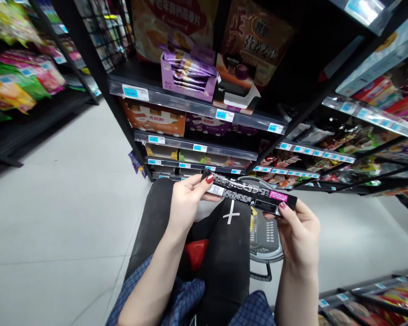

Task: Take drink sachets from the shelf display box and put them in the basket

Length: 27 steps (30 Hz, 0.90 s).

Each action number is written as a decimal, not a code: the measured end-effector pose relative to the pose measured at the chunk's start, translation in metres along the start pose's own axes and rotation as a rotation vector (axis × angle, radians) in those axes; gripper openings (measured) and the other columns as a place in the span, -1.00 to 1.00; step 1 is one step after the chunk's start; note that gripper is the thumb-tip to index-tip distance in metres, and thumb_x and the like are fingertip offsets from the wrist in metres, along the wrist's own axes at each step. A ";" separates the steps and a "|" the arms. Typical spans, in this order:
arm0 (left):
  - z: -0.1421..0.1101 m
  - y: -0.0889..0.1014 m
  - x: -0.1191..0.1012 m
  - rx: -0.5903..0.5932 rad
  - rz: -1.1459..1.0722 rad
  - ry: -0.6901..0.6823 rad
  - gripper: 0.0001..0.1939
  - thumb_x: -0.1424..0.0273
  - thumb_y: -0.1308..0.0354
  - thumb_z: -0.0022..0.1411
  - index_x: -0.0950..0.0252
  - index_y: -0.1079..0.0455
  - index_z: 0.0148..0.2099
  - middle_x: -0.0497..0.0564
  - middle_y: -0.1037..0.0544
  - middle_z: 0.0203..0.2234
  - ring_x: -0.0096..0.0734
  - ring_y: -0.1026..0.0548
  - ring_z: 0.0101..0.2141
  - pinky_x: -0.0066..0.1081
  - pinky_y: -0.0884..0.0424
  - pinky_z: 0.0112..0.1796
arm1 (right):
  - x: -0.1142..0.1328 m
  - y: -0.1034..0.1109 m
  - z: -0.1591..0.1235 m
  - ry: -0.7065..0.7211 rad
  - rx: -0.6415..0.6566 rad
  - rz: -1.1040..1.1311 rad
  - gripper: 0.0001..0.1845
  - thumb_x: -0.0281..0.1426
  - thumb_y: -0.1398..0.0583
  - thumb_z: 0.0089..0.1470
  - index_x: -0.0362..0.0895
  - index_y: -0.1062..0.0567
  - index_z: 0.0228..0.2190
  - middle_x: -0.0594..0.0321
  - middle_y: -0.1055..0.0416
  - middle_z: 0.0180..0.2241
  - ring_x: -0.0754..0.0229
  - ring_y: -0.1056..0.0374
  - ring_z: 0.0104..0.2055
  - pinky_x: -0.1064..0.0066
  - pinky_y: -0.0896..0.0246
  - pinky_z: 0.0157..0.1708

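A long, slim black packet (pixel 245 192) with white print, a barcode and a pink label is stretched between my two hands, above my knees. My left hand (pixel 189 194) pinches its left end, thumb on the printed face. At the other end my right hand (pixel 297 224) grips it, the thumb on top near the pink label and the fingers behind. Just in front stands a purple display box (pixel 188 83) of slim sachets on a shelf, beside a black and orange carton (pixel 236 86). What the packet contains is hidden.
Black shelving (pixel 197 106) with price tags rises ahead. A grey shopping basket (pixel 267 235) stands on the floor (pixel 71 203) beside my right leg, partly covered by my hands. More snack shelves are at the left (pixel 17 77) and lower right (pixel 377 299).
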<state>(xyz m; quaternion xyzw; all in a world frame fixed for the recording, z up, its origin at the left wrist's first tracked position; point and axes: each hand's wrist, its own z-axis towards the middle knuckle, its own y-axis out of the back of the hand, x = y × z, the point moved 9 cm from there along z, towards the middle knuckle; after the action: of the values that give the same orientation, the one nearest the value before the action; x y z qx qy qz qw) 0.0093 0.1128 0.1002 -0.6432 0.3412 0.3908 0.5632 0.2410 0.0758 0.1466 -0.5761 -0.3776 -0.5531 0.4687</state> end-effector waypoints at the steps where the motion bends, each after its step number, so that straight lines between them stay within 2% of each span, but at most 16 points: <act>1: 0.000 0.000 0.001 -0.001 0.003 0.005 -0.73 0.25 -0.24 0.07 0.40 -0.45 -0.45 0.01 -0.57 -0.54 -0.37 -0.57 -0.50 -0.46 -0.56 -0.48 | 0.000 0.000 0.000 0.002 0.002 -0.002 -0.87 -0.38 -0.32 -0.12 -0.14 -0.56 -0.43 0.22 -0.52 -0.42 0.21 -0.44 -0.45 0.41 -0.45 -0.53; 11: 0.000 -0.004 0.006 -0.011 0.032 0.019 -0.75 0.25 -0.26 0.05 0.37 -0.46 -0.46 -0.03 -0.56 -0.57 -0.36 -0.57 -0.54 -0.44 -0.57 -0.48 | -0.007 0.009 0.003 0.005 0.011 -0.013 -0.88 -0.37 -0.31 -0.10 -0.15 -0.55 -0.43 0.25 -0.52 -0.50 0.26 -0.40 -0.59 0.39 -0.41 -0.52; 19: 0.001 -0.006 0.007 0.011 0.030 0.010 -0.75 0.26 -0.25 0.06 0.38 -0.43 -0.46 -0.01 -0.57 -0.54 -0.35 -0.58 -0.50 -0.46 -0.56 -0.50 | -0.005 0.011 0.003 0.038 0.025 -0.022 -0.91 -0.38 -0.31 -0.07 -0.13 -0.56 -0.43 0.26 -0.53 -0.51 0.26 -0.40 -0.58 0.42 -0.37 -0.52; 24: 0.001 -0.008 -0.001 0.025 -0.045 -0.089 -0.79 0.37 -0.28 0.04 0.33 -0.47 -0.24 -0.01 -0.59 -0.37 -0.39 -0.58 -0.41 -0.44 -0.58 -0.46 | -0.005 0.016 0.004 0.096 0.015 -0.010 -0.91 -0.39 -0.31 -0.07 -0.10 -0.57 -0.41 0.29 -0.52 -0.51 0.29 -0.40 -0.58 0.41 -0.38 -0.49; 27: 0.001 -0.014 -0.008 0.126 -0.100 -0.164 -0.78 0.47 -0.30 0.00 0.25 -0.47 -0.23 -0.02 -0.60 -0.30 -0.34 -0.58 -0.28 -0.32 -0.59 -0.29 | 0.005 0.023 0.003 0.216 0.034 -0.023 -0.91 -0.41 -0.32 -0.08 -0.05 -0.59 -0.41 0.29 -0.52 -0.47 0.25 -0.45 -0.48 0.38 -0.40 -0.40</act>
<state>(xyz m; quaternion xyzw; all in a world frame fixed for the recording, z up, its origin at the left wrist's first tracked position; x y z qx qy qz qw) 0.0176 0.1154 0.1132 -0.5886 0.2852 0.3913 0.6474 0.2639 0.0717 0.1485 -0.5007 -0.3409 -0.6107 0.5101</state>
